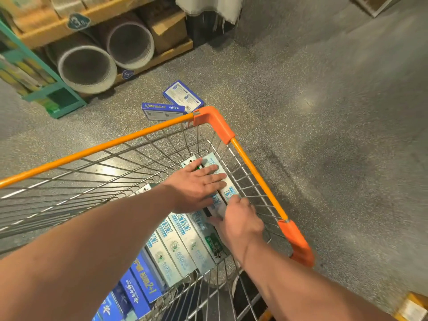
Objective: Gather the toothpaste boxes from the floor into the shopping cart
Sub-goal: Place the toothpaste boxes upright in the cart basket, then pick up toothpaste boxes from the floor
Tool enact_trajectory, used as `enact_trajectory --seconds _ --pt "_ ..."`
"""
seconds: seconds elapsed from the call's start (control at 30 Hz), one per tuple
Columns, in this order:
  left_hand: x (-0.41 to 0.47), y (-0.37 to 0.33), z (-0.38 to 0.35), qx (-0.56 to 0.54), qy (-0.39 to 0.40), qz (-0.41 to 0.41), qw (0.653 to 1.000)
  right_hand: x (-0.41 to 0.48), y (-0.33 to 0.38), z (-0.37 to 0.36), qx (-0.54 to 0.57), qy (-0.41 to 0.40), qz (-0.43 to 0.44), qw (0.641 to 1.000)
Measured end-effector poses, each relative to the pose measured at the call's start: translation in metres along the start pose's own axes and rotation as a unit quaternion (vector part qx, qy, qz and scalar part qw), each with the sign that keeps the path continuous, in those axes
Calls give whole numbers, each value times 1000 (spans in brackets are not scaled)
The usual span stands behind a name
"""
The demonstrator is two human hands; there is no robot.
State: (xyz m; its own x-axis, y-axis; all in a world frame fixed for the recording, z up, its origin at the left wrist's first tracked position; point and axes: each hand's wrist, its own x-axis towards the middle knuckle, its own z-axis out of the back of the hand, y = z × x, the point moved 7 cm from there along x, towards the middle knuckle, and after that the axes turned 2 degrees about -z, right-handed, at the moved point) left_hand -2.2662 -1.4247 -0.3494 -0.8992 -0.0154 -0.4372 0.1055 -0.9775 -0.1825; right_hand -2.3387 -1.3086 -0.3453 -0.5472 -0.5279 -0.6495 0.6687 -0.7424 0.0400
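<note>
A wire shopping cart with orange rim and corners fills the lower left. Inside lie several pale blue-white toothpaste boxes in a row and dark blue ones nearer me. My left hand lies flat with straight fingers on pale boxes at the cart's far right corner. My right hand is beside it, fingers curled on the end of a pale box by the cart's right wall. Two dark blue toothpaste boxes lie on the floor just beyond the cart's front corner.
A wooden shelf at the upper left holds large rolled mats and a cardboard box. A green rack stands on the left. Grey speckled floor stretches to the right. A yellow object sits at the bottom right corner.
</note>
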Motion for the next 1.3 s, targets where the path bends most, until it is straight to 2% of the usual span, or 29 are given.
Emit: enact_trajectory --seconds 0.1,0.2,0.3,0.47,0.6,0.7,0.87,1.07,1.17,1.3 --pt "-15 -9 14 -12 10 13 1000 -18 -9 18 9 -27 0 1000" --pt "-34 -22 39 -37 34 41 998 -45 -11 41 7 9 20 1000" --pt "-52 -37 85 -21 2 53 998 -82 -15 83 10 -8 39 999" --pt "-82 -65 176 -6 -58 88 994 -139 -28 156 91 -29 76 993" --pt "-92 -81 246 0 -106 122 987 -160 -50 217 69 -56 126 988" --pt "-88 -101 287 10 -103 173 979 -167 -80 265 51 -69 168 982" --pt "-53 -142 333 2 -67 261 963 -165 -152 345 6 -100 238 966" --pt "-1 -182 400 -15 -87 317 944 -138 -218 410 -43 -99 273 956" --pt "22 -174 423 -2 -92 324 941 -109 -231 440 -40 -96 283 953" --pt "49 -128 435 -11 -96 354 930 -56 -224 475 -41 -90 289 952"
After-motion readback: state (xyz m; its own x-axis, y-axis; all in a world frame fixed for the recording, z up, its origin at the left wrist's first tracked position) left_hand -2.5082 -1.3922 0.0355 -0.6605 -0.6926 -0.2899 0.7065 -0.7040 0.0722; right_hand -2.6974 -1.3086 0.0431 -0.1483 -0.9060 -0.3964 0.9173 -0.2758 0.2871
